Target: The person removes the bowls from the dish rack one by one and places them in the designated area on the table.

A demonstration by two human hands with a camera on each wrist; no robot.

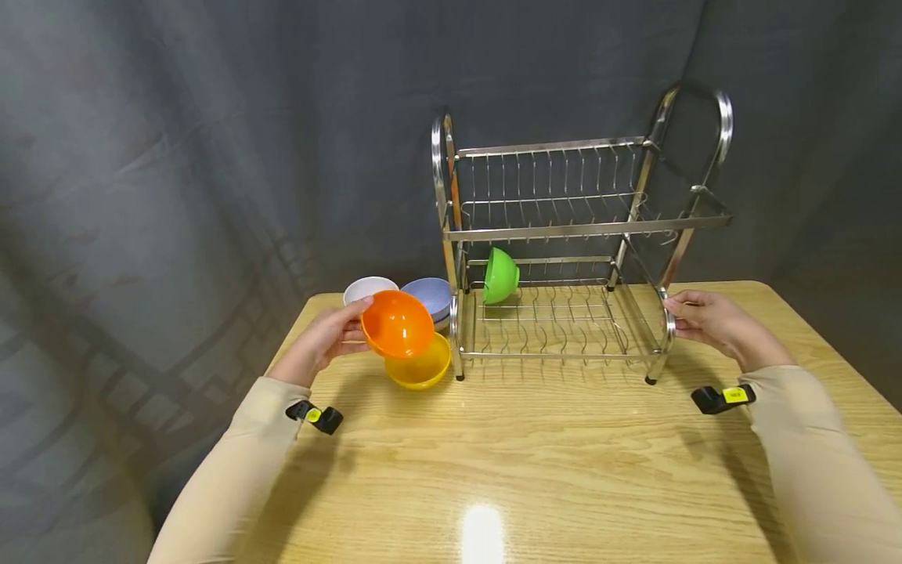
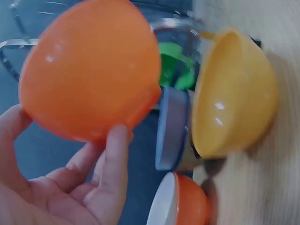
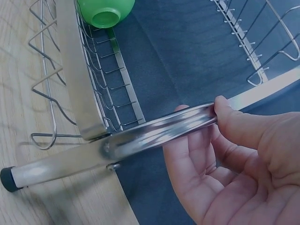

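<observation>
My left hand pinches an orange bowl by its edge, thumb at the rim and fingers beneath. The bowl is tilted and held up over a yellow bowl on the table. My right hand grips the curved front tube at the right end of a two-tier metal dish rack; the right wrist view shows thumb and fingers round this tube. On the rack's lower tier, at the left, a green bowl stands on its side.
Behind the orange bowl are a white-lined bowl, orange outside in the left wrist view, and a blue bowl stacked on something pale. The wooden table extends in front of the rack. A dark curtain hangs behind.
</observation>
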